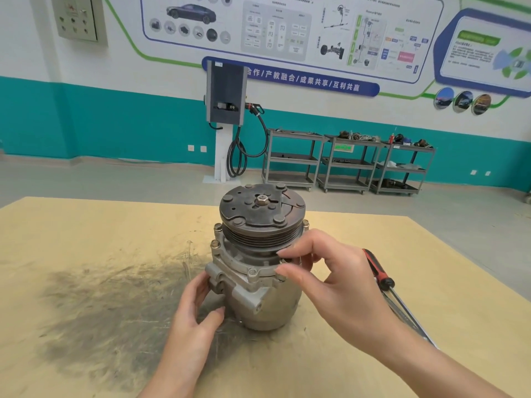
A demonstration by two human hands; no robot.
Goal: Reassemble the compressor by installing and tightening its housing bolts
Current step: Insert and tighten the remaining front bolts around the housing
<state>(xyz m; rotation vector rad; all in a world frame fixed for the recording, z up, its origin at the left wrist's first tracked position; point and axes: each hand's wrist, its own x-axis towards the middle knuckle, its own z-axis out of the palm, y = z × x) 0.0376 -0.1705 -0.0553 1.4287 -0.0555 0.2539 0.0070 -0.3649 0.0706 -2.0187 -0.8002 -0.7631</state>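
While left hand [198, 305] steadies compressor [258, 262], right hand [324, 282] pinches bolt [283, 261].

The compressor [258, 262] stood upright on the stained wooden table [86, 254], its dark pulley on top; the left hand [192, 308] held its lower left side; the right hand [327, 280] pinched at a housing bolt [283, 261] on the right flange; a red-handled screwdriver [377, 270] lay just beyond that hand; grey shelf carts [344, 162] stood by the far wall.
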